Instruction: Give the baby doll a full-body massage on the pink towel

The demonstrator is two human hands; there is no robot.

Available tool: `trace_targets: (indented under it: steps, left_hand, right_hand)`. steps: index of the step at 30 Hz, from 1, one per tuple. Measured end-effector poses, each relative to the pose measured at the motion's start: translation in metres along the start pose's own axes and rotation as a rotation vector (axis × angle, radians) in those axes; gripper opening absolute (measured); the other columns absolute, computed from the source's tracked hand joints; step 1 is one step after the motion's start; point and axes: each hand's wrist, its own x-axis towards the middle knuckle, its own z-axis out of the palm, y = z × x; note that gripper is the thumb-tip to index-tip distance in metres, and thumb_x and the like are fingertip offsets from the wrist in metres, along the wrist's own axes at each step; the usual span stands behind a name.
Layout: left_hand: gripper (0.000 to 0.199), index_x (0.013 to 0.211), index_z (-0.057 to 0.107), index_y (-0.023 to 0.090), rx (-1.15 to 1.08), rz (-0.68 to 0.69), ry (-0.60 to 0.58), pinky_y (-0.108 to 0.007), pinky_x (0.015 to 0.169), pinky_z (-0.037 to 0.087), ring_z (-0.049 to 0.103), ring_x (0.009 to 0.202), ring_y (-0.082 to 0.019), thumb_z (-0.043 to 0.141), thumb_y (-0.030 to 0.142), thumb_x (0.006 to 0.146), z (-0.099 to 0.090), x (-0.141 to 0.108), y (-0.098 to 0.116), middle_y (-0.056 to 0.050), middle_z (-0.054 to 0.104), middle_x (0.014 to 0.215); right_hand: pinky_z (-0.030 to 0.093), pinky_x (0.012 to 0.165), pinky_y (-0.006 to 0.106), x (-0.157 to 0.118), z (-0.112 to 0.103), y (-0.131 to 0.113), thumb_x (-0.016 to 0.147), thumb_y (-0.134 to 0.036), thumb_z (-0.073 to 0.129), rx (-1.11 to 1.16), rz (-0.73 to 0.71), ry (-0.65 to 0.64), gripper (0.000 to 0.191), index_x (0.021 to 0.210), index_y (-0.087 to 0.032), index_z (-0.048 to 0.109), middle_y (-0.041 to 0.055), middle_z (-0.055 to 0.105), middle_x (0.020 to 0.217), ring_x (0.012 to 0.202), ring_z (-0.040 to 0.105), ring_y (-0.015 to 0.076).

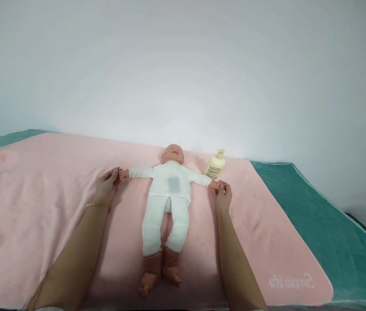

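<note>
- Since the smooth plastic baby doll (pixel 170 185) in a white long-sleeved top and white trousers lies on its back, feet toward the person, both its arms seem easy to reach.
- To the right of the doll's feet, white lettering (pixel 291 281) marks the near corner of a soft pink blanket (pixel 121 242), which spreads beneath the doll, probably as padding.
- Right of the doll, the person's right hand (pixel 223 196) pinches its small hand on that side, thumb and fingertips together on it.
- Left of the doll, the left hand (pixel 106 183), a thin gold-coloured bracelet (pixel 98 204) at its wrist, is likewise clamped on the doll's other hand; the two grips apparently hold its arms outstretched.
- Just beyond the doll's right-side arm, a pale yellow pump bottle (pixel 215 165) stands upright, perhaps for handy reach.
- Outward from the doll, a green quilted mat (pixel 325 229) shows past the blanket.
- Behind the doll's head rises a pale wall (pixel 183 77).
</note>
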Motion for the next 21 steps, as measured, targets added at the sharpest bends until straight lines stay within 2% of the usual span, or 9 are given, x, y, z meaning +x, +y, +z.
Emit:
trace_targets:
  steps: [4,8,10,14,18,21]
  left_hand:
    - [0.025,0.104,0.069,0.017,-0.135,-0.016,-0.024,-0.021,0.087,0.052,0.064,0.088,-0.01,0.07,0.013,0.079,-0.002,0.005,-0.002,-0.004,0.068,0.094]
    - [0.036,0.104,0.07,0.017,-0.121,-0.032,-0.014,-0.02,0.087,0.053,0.065,0.089,-0.01,0.074,0.006,0.07,-0.001,0.003,-0.001,-0.006,0.068,0.102]
    - [0.04,0.104,0.07,0.017,-0.038,-0.023,0.011,-0.022,0.083,0.055,0.066,0.088,-0.013,0.079,0.01,0.065,0.001,0.0,0.0,-0.007,0.069,0.103]
    - [0.041,0.098,0.072,0.015,0.135,0.006,0.07,-0.028,0.071,0.057,0.067,0.077,-0.018,0.084,0.026,0.06,0.005,-0.006,0.004,-0.008,0.07,0.092]
    - [0.037,0.092,0.074,0.015,0.212,0.037,0.12,-0.028,0.066,0.056,0.065,0.071,-0.017,0.082,0.034,0.061,0.006,-0.006,0.003,-0.009,0.07,0.085]
    - [0.034,0.093,0.075,0.017,0.21,0.037,0.116,-0.029,0.069,0.056,0.065,0.072,-0.017,0.079,0.038,0.067,0.003,-0.002,0.0,-0.008,0.069,0.082]
  right_hand:
    - [0.048,0.068,0.029,0.001,0.0,0.0,0.078,-0.055,0.058,0.019,0.003,-0.026,0.046,0.104,-0.017,0.059,0.0085,0.064,0.101,0.083,0.059,0.0176]
    - [0.049,0.07,0.03,0.001,0.001,0.001,0.07,-0.053,0.069,0.018,0.006,-0.035,0.05,0.103,-0.018,0.058,0.0075,0.064,0.1,0.083,0.06,0.018]
    - [0.049,0.066,0.029,0.0,0.001,0.001,0.067,-0.052,0.073,0.01,0.011,-0.035,0.05,0.099,-0.018,0.058,0.0055,0.064,0.094,0.076,0.059,0.0162]
    - [0.046,0.055,0.027,-0.003,0.001,-0.002,0.065,-0.054,0.075,-0.006,0.011,-0.025,0.046,0.087,-0.018,0.056,0.0003,0.06,0.079,0.061,0.054,0.0122]
    - [0.043,0.051,0.026,-0.004,0.001,-0.005,0.072,-0.06,0.067,-0.02,-0.001,-0.017,0.044,0.074,-0.019,0.052,-0.0013,0.056,0.071,0.055,0.05,0.011]
    - [0.042,0.05,0.026,-0.003,0.001,-0.004,0.075,-0.063,0.061,-0.022,-0.009,-0.008,0.045,0.074,-0.019,0.052,-0.0012,0.055,0.07,0.054,0.049,0.0113]
